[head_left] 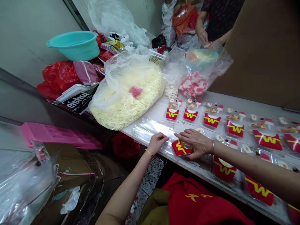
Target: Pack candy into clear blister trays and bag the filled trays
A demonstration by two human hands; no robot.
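My left hand (157, 143), with a gold bracelet at the wrist, is pinched closed at the edge of a clear plastic bag (150, 127) lying flat on the table. My right hand (195, 143) rests over a clear blister tray holding a red fries box (180, 147) with a yellow W. Its thumb is at the near edge of the tray and its fingers lie across the top, the index finger reaching toward my left hand. The palm hides part of the tray. Several similar trays, such as this red fries box (212, 120), stand in rows to the right.
A big bag of pale yellow strips (131, 106) sits at the table's left end. Behind are a bag of pink-and-white pieces (194, 86) and a turquoise basin (77, 47). A co-worker's hands (203, 38) are at the back. Cardboard (72, 162) stands at lower left.
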